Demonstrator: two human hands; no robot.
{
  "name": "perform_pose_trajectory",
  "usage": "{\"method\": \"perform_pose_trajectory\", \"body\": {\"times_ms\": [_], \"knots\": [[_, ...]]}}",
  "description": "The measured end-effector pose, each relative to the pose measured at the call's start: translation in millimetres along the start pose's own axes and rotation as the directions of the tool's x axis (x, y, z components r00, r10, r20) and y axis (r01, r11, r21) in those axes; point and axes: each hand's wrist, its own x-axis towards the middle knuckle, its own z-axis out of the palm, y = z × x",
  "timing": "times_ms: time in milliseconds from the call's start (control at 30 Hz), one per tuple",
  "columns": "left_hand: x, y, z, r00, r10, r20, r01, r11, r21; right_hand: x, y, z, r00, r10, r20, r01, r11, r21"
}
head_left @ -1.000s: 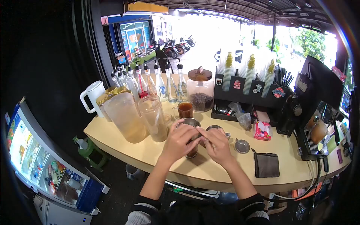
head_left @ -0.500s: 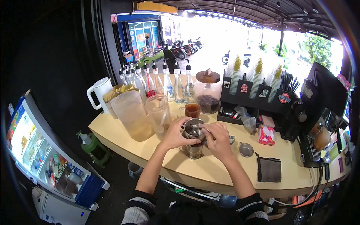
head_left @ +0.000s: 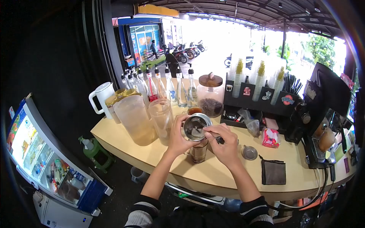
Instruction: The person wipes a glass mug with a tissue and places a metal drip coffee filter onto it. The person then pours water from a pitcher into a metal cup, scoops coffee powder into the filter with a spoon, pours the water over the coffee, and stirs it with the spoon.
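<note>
My left hand is wrapped round a steel cup, which tilts so that its inside faces me. In my right hand is a pinched spoon, most of it hidden by the fingers, with its end inside the cup. What lies in the cup is hard to make out. Just below the cup stands a glass mug on the counter, partly covered by my hands. Behind the cup, another glass mug holds a reddish-brown drink.
A cloudy plastic pitcher and a clear jar stand left on the counter. Pump bottles and a lidded jar line the back. To the right are a small metal dish, a folded cloth and a cup rack.
My hands have raised the steel cup slightly and tipped its opening more toward me. In the background, a person shows more clearly near the blue shopfront.
</note>
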Motion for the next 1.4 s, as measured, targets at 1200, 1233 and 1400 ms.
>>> {"method": "perform_pose_trajectory", "body": {"times_ms": [1200,1233,1400], "knots": [[10.3,20.1,-20.6,0.912,0.322,0.255,-0.406,0.800,0.441,30.1,6.4,-34.5,0.881,-0.041,0.471,0.028,0.999,0.035],[10.5,21.9,-19.9,0.909,0.311,0.277,-0.410,0.788,0.459,32.4,0.5,-32.6,0.864,-0.027,0.502,0.017,1.000,0.025],[12.6,24.4,-24.8,0.910,0.310,0.274,-0.409,0.776,0.480,44.6,9.0,-46.8,0.808,0.168,0.565,-0.213,0.977,0.013]]}}
